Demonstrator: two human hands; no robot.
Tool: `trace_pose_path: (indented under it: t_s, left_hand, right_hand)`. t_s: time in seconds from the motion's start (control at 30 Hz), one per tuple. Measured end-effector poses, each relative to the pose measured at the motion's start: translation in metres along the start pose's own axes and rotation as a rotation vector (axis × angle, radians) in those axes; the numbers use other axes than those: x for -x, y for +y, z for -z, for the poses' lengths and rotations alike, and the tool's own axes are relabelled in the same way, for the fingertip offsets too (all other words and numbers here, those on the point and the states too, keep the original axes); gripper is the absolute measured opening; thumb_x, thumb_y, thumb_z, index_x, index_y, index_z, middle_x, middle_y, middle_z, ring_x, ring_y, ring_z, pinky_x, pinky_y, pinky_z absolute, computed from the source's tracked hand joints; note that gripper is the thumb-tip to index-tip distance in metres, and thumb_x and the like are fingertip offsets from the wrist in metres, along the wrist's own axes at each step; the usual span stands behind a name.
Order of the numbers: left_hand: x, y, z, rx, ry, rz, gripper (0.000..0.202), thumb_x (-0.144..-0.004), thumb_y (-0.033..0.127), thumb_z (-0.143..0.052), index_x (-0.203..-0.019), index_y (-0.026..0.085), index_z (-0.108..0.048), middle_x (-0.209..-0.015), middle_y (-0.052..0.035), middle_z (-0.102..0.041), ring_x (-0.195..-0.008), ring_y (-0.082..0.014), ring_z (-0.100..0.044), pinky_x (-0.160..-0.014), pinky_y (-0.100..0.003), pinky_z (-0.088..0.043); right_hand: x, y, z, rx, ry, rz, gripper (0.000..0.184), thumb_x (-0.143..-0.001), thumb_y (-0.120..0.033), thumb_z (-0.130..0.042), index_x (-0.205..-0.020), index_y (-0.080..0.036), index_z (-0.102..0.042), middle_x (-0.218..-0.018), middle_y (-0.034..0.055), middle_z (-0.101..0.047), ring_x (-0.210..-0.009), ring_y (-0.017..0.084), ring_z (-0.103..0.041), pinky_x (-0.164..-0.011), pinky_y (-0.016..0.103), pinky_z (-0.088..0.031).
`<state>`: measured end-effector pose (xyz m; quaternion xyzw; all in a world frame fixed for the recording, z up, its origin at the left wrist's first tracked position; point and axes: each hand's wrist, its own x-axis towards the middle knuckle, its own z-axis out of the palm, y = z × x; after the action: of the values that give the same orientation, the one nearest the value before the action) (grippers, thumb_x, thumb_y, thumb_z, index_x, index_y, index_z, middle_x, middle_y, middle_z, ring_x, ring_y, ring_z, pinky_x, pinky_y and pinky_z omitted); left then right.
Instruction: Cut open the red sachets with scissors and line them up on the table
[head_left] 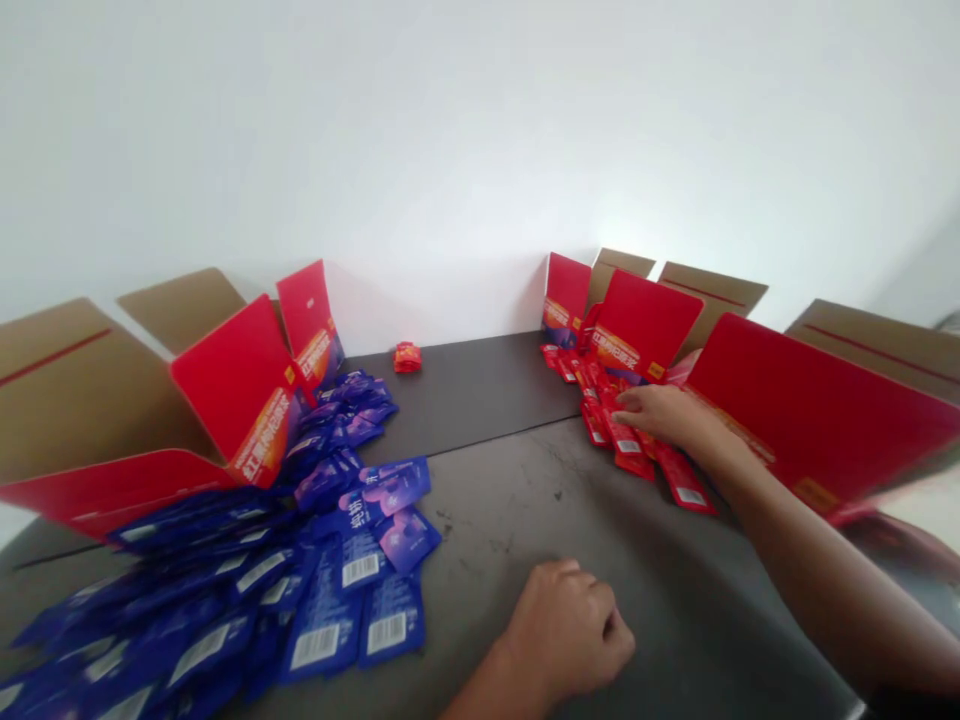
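Observation:
My right hand reaches out over a row of red sachets on the right. Its fingertips close on the upper end of one of these sachets; the thumb is hard to make out. My left hand rests on the dark table at the near middle, its fingers curled into a loose fist with nothing showing in it. To the left of that hand lies a large spread of blue-purple sachets, overlapping, several with white barcode labels facing up.
Open red cartons with brown insides stand on the left, behind the blue sachets. More open red cartons line the right side. A small stack of red packets sits near the white wall. A seam crosses the dark table.

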<state>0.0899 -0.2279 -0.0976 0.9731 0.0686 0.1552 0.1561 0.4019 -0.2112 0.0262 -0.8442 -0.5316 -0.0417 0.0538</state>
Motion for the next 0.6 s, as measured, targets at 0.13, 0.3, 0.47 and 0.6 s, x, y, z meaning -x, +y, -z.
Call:
trace_pose_path:
  t_s: [0.13, 0.3, 0.47, 0.6]
  left_hand:
    - [0.001, 0.001, 0.004, -0.014, 0.008, 0.008, 0.008, -0.080, 0.019, -0.066, -0.074, 0.018, -0.071, -0.072, -0.0026, -0.074, -0.064, -0.0186, -0.066, -0.064, -0.029, -0.047]
    - [0.001, 0.001, 0.005, -0.005, 0.008, 0.021, 0.010, -0.079, 0.017, -0.064, -0.072, 0.017, -0.071, -0.073, -0.0028, -0.074, -0.067, -0.0194, -0.067, -0.064, -0.029, -0.048]
    - [0.000, 0.002, 0.008, 0.015, -0.020, 0.023, 0.010, -0.080, 0.017, -0.064, -0.074, 0.017, -0.071, -0.074, -0.0036, -0.074, -0.068, -0.0197, -0.068, -0.067, -0.029, -0.049]
    - [0.000, 0.003, 0.010, 0.018, -0.027, 0.020, 0.011, -0.081, 0.016, -0.063, -0.073, 0.016, -0.071, -0.073, -0.0038, -0.074, -0.068, -0.0194, -0.067, -0.069, -0.029, -0.050]
  right_hand:
    - [0.027, 0.025, -0.031, -0.001, -0.070, -0.133, 0.040, -0.093, -0.048, -0.063, -0.112, -0.015, -0.076, -0.106, 0.0156, -0.078, -0.090, 0.028, -0.074, -0.072, 0.031, -0.048]
    - [0.040, 0.046, -0.044, -0.029, -0.079, -0.228, 0.042, -0.093, -0.046, -0.064, -0.118, -0.014, -0.074, -0.114, 0.0169, -0.077, -0.098, 0.028, -0.073, -0.075, 0.031, -0.048]
    - [0.060, 0.063, -0.056, -0.013, -0.175, -0.293, 0.043, -0.087, -0.056, -0.071, -0.103, -0.017, -0.078, -0.100, 0.0144, -0.078, -0.090, 0.029, -0.073, -0.071, 0.032, -0.047]
    - [0.071, 0.069, -0.061, -0.030, -0.230, -0.289, 0.049, -0.085, -0.066, -0.070, -0.089, -0.017, -0.076, -0.088, 0.0128, -0.077, -0.080, 0.028, -0.071, -0.066, 0.033, -0.044]
